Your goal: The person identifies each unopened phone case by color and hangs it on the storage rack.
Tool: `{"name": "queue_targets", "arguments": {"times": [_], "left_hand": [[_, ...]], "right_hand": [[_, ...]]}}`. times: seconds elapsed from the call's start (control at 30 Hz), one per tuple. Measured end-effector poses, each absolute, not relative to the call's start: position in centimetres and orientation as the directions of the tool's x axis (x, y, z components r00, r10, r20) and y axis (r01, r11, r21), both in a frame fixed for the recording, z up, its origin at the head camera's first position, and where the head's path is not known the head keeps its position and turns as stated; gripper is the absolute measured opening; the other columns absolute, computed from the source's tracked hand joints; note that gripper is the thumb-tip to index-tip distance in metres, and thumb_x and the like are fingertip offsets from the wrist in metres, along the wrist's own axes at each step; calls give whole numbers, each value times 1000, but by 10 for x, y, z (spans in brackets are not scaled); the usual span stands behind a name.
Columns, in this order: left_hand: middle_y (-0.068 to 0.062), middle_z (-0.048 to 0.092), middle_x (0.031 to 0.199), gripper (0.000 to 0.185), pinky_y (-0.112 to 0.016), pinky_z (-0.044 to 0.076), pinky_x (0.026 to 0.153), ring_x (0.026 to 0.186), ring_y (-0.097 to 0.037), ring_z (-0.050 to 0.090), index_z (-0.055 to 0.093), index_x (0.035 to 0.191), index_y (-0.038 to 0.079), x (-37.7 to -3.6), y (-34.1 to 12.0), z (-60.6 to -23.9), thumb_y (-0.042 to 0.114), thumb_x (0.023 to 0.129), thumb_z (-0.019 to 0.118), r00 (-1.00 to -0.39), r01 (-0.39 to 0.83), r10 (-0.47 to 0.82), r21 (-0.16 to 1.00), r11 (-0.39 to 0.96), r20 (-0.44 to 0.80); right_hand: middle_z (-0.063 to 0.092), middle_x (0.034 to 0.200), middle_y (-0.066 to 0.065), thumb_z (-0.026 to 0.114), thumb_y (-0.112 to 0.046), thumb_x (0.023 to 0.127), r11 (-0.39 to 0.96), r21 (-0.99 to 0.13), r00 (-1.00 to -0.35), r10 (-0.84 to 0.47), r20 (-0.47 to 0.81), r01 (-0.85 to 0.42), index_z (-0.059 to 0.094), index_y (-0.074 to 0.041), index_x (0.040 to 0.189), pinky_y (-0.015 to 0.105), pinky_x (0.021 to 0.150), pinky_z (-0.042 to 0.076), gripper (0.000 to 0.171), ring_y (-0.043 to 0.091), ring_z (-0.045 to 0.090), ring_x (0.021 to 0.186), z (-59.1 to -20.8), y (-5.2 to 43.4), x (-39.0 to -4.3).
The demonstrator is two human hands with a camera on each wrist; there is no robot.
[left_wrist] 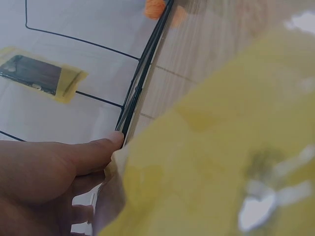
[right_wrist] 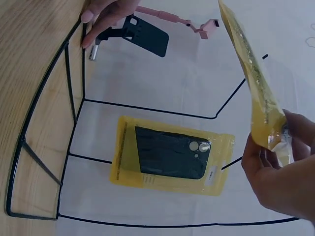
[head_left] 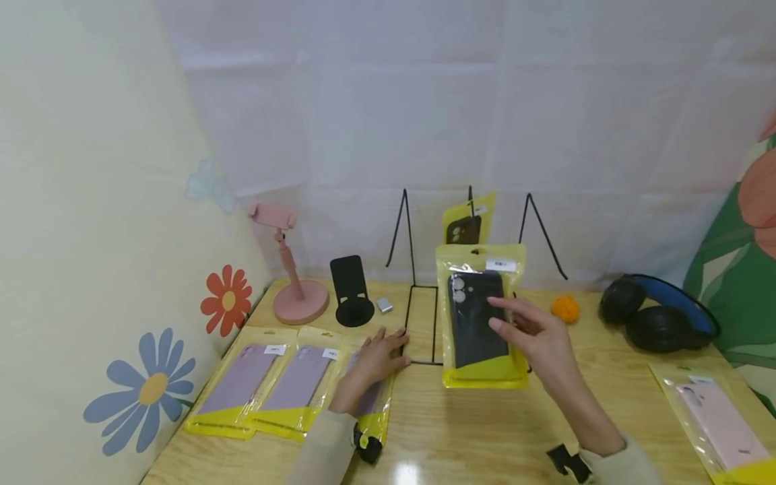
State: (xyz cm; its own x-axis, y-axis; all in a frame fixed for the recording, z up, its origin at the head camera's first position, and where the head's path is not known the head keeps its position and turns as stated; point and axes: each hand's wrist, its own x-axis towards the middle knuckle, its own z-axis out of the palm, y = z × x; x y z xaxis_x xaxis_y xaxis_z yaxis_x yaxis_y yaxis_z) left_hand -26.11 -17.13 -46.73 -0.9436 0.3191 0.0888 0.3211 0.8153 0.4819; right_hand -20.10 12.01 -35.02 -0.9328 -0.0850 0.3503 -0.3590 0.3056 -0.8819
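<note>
My right hand [head_left: 545, 337] pinches the right edge of a dark phone case in a yellow-and-clear pouch [head_left: 479, 323], held upright before the black wire display rack [head_left: 422, 287]. From the right wrist view the pouch [right_wrist: 256, 88] appears nearly edge-on between thumb and fingers. A similar dark phone case pouch [right_wrist: 172, 155] hangs on the rack's middle prong. My left hand [head_left: 378, 360] grips the rack's left base corner, its thumb against the black rod [left_wrist: 142, 73] in the left wrist view. Under that hand lies a pouched purple phone case [head_left: 368, 401], partly covered.
Two more purple case pouches [head_left: 239, 380] lie at left. Behind them stand a pink phone stand [head_left: 300, 302], a black phone stand [head_left: 349, 283] and a small silvery block [head_left: 384, 305]. An orange ball [head_left: 565, 308], headphones [head_left: 661, 327] and a pink case pouch [head_left: 721, 421] are at right.
</note>
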Motion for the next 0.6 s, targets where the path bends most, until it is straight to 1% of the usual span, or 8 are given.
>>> {"name": "queue_targets", "arguments": {"times": [0.03,0.1,0.27,0.33,0.37,0.47,0.5,0.6], "left_hand": [[-15,43,147,52,-69,19,105,137,-52,24,53,136,0,-261,-171,-467,25,93,64,-944,319,319,482,816,86],[-15,43,147,52,-69,19,105,137,-52,24,52,136,0,-261,-171,-466,26,93,64,-943,321,321,480,816,85],[-14,43,147,52,-69,19,105,136,-52,24,53,136,1,-263,-172,-465,26,93,64,-942,328,324,468,821,91],[-13,43,147,52,-69,19,105,137,-51,24,53,137,2,-264,-173,-465,26,93,64,-943,323,320,467,823,89],[-13,42,147,51,-69,19,105,137,-51,24,53,137,3,-264,-173,-465,26,92,64,-944,321,318,467,824,87],[-12,42,148,51,-69,19,105,137,-51,24,53,137,4,-263,-174,-466,26,92,65,-946,315,315,466,827,80],[-12,42,148,51,-69,20,105,137,-51,25,53,137,4,-263,-174,-466,27,92,65,-945,317,317,462,828,81],[-12,43,148,51,-69,21,104,137,-51,25,53,137,3,-262,-173,-468,27,92,65,-943,322,321,461,827,81]], "right_hand": [[53,99,6,71,-35,88,302,-885,-935,-85,344,-353,69,-20,121,25,62,41,37,18,46,79,-351,120,-203],[52,98,7,71,-36,88,296,-893,-941,-90,326,-338,68,-20,122,25,60,39,38,18,44,77,-352,119,-206],[55,121,2,71,-39,86,268,-918,-956,-91,277,-292,66,-20,126,23,65,41,44,17,43,82,-352,116,-219],[56,112,3,71,-37,87,244,-922,-954,-92,287,-301,66,-18,126,22,64,40,44,16,42,80,-353,115,-228],[53,105,4,71,-35,87,234,-921,-950,-96,296,-311,65,-16,126,23,62,38,43,16,40,78,-354,115,-234],[51,100,4,70,-30,89,204,-915,-937,-113,332,-349,65,-13,127,23,62,37,42,16,39,77,-357,114,-251],[53,102,5,70,-29,89,202,-912,-933,-117,339,-357,65,-13,127,23,63,38,41,16,40,79,-359,114,-257],[56,128,2,70,-30,89,209,-905,-928,-124,352,-371,64,-12,128,21,74,43,43,15,44,89,-362,115,-273]]}}
